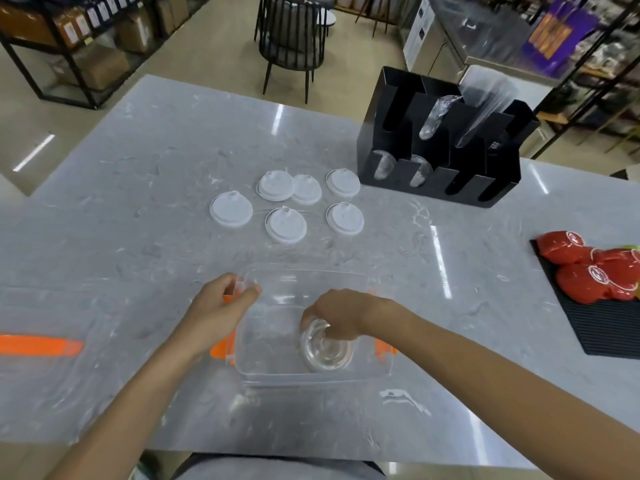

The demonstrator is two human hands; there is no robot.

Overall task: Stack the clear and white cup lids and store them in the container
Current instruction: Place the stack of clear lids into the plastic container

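A clear plastic container (277,375) with orange latches sits on the marble table in front of me. My left hand (218,306) grips its far left corner. My right hand (339,318) reaches inside and holds a stack of clear cup lids (325,355), which rests on the container floor near the front right. Several white cup lids (285,225) lie loose on the table beyond the container; two of them overlap at the back.
A black cup-and-lid organizer (440,181) with clear cups stands at the back right. A black ribbed mat (609,334) with red packets lies at the right edge. The container's clear lid with an orange latch (38,344) lies at the left. Chairs and shelves stand behind the table.
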